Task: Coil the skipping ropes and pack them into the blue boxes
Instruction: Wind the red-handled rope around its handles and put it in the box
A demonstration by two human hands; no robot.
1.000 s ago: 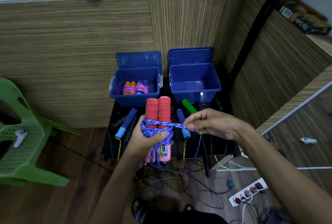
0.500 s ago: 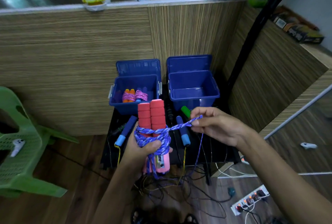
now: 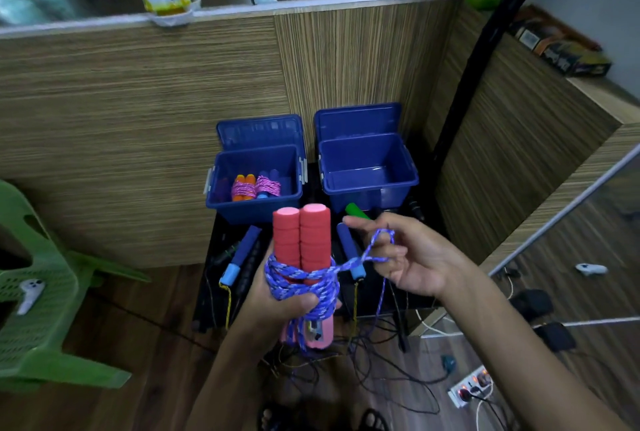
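My left hand (image 3: 277, 302) grips a pair of red foam handles (image 3: 300, 240) held upright, with blue-and-white rope (image 3: 304, 281) wound around them. My right hand (image 3: 412, 257) sits to the right of the handles, palm turned up, with a loop of the same rope (image 3: 379, 247) hooked over its curled fingers. The rope's loose tail hangs down below that hand. Behind stand two open blue boxes: the left box (image 3: 254, 211) holds coiled ropes with pink cord (image 3: 254, 186), the right box (image 3: 370, 195) holds nothing.
Loose skipping ropes with blue handles (image 3: 242, 254) and a green handle (image 3: 356, 212) lie on the black table (image 3: 214, 257). A green plastic chair (image 3: 38, 295) stands at the left with a white controller (image 3: 29, 294). Cables and a power strip (image 3: 471, 385) lie on the floor.
My right hand has turned palm up and drawn the rope end out to the right into a loop. The view has tilted up and nearer to the boxes.
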